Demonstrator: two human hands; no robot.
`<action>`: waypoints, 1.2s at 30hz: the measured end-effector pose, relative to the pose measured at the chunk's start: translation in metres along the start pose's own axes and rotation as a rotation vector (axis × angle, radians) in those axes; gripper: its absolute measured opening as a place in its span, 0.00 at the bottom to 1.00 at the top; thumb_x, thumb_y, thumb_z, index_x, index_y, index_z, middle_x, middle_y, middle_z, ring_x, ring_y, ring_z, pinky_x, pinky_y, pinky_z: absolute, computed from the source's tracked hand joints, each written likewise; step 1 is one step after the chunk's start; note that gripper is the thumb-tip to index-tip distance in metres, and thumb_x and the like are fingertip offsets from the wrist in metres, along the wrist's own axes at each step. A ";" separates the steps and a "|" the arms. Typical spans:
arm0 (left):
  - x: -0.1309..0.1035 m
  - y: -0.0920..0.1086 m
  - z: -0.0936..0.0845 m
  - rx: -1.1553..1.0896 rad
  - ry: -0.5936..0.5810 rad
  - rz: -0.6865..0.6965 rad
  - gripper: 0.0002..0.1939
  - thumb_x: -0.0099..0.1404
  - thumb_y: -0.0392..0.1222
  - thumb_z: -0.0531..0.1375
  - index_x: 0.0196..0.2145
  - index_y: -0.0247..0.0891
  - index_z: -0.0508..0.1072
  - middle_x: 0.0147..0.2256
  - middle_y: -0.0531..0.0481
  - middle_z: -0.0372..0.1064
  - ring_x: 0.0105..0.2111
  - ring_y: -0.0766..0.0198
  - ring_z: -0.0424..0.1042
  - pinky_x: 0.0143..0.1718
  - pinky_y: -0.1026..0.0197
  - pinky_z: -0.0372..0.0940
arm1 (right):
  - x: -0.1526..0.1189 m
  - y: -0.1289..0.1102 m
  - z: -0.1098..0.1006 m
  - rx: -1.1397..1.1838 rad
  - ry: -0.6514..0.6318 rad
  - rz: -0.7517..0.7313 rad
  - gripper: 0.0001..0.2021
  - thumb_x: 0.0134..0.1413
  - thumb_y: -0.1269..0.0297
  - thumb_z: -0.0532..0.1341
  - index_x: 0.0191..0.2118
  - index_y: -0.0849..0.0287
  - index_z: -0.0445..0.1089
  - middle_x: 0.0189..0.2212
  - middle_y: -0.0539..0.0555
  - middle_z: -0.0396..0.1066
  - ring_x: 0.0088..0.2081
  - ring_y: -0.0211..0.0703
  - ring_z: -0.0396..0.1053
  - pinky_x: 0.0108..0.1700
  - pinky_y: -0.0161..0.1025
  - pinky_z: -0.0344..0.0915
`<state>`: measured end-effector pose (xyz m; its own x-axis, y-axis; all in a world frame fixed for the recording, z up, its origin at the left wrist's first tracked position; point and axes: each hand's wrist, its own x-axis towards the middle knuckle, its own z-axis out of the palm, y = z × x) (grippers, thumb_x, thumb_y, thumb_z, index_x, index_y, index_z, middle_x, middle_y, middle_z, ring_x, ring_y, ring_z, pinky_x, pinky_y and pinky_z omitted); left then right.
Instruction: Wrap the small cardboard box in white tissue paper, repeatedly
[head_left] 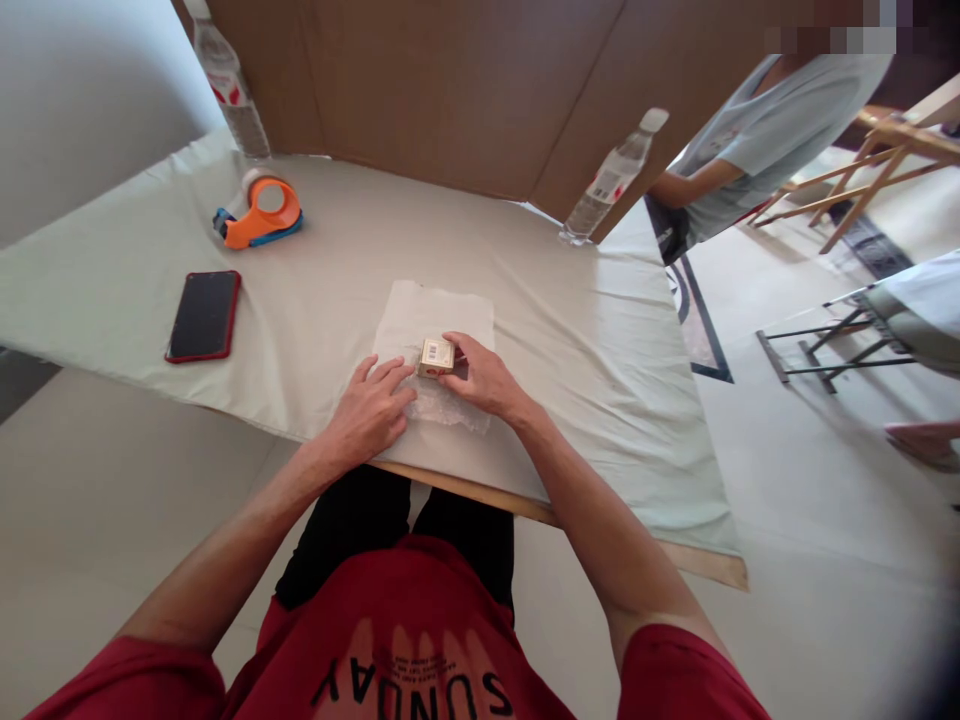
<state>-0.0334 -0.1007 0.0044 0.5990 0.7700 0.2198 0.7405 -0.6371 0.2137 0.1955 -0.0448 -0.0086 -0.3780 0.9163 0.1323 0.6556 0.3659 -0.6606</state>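
A small cream-coloured box (436, 355) with a barcode on top sits near the middle of a sheet of bubble wrap (420, 310). My right hand (484, 377) grips the box from its right side, thumb and fingers on opposite faces. Just left of the box, my left hand (375, 408) lies flat on the near left part of the wrap with its fingers apart. Its fingertips come close to the box; whether they touch it I cannot tell.
On the cloth-covered table (322, 270) lie a red-cased phone (202, 315) and an orange tape dispenser (262, 212). Two water bottles (229, 85) stand by a brown cardboard panel (450, 90) at the back. Another person (780, 130) sits beyond the right edge.
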 end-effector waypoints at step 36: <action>0.051 -0.025 -0.014 -0.509 0.039 -0.333 0.17 0.55 0.45 0.63 0.42 0.40 0.74 0.46 0.45 0.77 0.44 0.53 0.75 0.48 0.53 0.68 | -0.004 -0.008 -0.021 0.222 0.131 0.033 0.06 0.52 0.60 0.62 0.29 0.54 0.67 0.49 0.57 0.77 0.50 0.50 0.74 0.56 0.50 0.66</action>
<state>-0.0256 -0.0460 0.0239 0.3417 0.9349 0.0955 0.6414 -0.3063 0.7034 0.2051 -0.0480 0.0115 -0.2618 0.9456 0.1929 0.5014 0.3041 -0.8100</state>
